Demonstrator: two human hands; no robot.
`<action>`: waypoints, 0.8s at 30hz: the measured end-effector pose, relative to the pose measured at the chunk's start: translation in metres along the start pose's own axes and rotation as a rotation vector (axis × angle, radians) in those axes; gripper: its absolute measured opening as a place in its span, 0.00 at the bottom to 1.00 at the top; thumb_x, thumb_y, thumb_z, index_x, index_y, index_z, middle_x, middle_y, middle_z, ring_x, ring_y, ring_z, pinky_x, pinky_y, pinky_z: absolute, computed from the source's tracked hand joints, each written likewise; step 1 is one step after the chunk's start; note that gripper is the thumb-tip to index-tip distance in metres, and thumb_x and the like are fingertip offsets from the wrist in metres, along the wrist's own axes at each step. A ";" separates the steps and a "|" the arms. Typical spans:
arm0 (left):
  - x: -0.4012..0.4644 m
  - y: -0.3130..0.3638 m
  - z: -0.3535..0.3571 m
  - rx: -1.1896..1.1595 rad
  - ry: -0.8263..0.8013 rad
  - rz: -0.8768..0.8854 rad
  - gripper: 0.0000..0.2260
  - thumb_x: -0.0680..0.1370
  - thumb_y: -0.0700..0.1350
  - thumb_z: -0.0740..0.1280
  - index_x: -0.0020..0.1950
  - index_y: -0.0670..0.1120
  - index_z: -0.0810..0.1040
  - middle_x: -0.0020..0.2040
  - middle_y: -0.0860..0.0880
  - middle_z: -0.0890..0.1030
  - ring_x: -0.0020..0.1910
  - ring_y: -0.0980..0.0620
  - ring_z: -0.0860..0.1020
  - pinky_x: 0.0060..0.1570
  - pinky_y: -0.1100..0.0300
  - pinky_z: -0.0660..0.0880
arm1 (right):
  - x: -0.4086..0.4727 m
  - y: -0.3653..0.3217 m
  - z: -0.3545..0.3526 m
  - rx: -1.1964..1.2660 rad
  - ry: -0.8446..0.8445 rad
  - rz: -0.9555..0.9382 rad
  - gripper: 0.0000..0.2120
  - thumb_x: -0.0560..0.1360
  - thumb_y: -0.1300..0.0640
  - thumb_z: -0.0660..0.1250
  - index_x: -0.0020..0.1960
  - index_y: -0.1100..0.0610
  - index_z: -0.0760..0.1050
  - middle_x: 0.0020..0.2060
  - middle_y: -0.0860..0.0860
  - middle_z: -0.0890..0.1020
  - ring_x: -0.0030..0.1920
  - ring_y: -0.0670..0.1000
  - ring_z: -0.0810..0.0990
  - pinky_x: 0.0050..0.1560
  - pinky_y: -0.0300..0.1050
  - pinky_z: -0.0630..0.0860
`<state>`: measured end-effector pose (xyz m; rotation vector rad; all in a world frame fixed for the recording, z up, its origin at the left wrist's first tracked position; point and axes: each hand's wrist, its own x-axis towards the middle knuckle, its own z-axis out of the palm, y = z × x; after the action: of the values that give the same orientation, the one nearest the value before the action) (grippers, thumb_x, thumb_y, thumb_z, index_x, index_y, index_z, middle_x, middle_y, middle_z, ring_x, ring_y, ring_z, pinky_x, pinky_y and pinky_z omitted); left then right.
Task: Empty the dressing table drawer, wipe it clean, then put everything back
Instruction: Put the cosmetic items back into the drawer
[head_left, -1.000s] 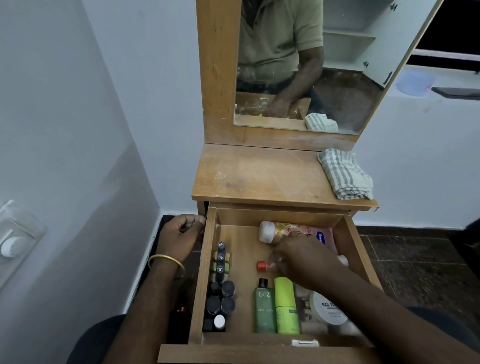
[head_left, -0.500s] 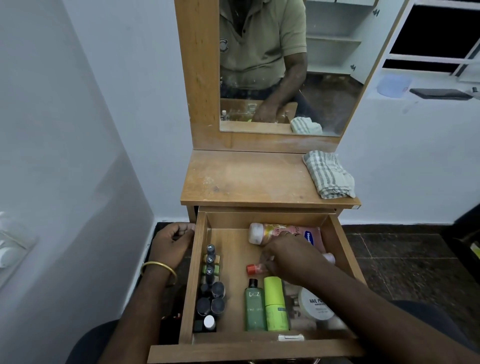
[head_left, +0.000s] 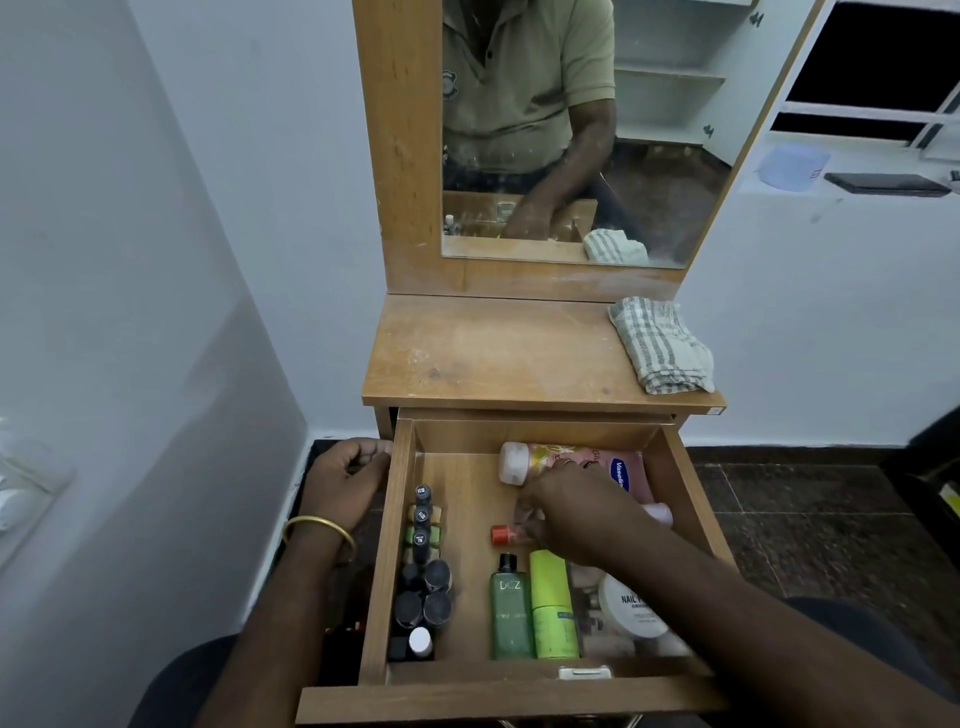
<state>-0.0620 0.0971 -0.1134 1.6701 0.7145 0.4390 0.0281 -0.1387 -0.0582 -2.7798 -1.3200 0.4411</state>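
Note:
The wooden drawer (head_left: 402, 525) is pulled out and full of toiletries. Along its left wall stand several small dark nail polish bottles (head_left: 423, 577). A pink lotion bottle (head_left: 550, 460) lies at the back. A dark green bottle (head_left: 510, 610) and a lime green tube (head_left: 551, 605) lie at the front, beside a white jar (head_left: 631, 613). My right hand (head_left: 576, 512) is inside the drawer, its fingers closed around a small bottle with a red cap (head_left: 501, 534). My left hand (head_left: 345, 480) rests curled against the drawer's outer left side.
A striped folded cloth (head_left: 660, 345) lies on the right of the dressing table top (head_left: 483, 353). A mirror (head_left: 571, 130) stands behind. White walls close in at the left and back. Dark floor tiles (head_left: 810, 519) lie to the right.
The camera view has tilted up slightly, so the table sits lower in frame. Both hands keep their places; my right hand stays on the small red-capped bottle.

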 end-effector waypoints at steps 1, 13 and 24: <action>0.000 0.000 0.000 0.000 -0.003 0.000 0.04 0.77 0.39 0.69 0.46 0.44 0.84 0.36 0.51 0.81 0.38 0.52 0.79 0.39 0.63 0.74 | 0.000 -0.001 0.000 0.007 -0.002 -0.002 0.08 0.78 0.51 0.68 0.55 0.49 0.82 0.52 0.46 0.84 0.55 0.47 0.80 0.64 0.51 0.71; 0.001 -0.001 0.000 0.013 -0.006 0.005 0.04 0.77 0.39 0.69 0.46 0.44 0.85 0.40 0.46 0.84 0.40 0.49 0.81 0.42 0.59 0.76 | 0.000 -0.005 -0.008 -0.016 -0.140 -0.031 0.14 0.79 0.45 0.67 0.61 0.50 0.81 0.57 0.48 0.83 0.60 0.48 0.77 0.62 0.50 0.69; 0.003 -0.004 -0.001 -0.001 -0.011 -0.010 0.05 0.77 0.39 0.70 0.44 0.46 0.84 0.38 0.48 0.83 0.39 0.49 0.81 0.44 0.54 0.77 | -0.023 0.030 -0.030 -0.024 0.023 0.175 0.13 0.77 0.59 0.67 0.59 0.46 0.81 0.56 0.47 0.82 0.55 0.50 0.80 0.56 0.46 0.78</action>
<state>-0.0615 0.1004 -0.1174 1.6656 0.7145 0.4228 0.0450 -0.1725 -0.0287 -2.9228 -1.0892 0.4005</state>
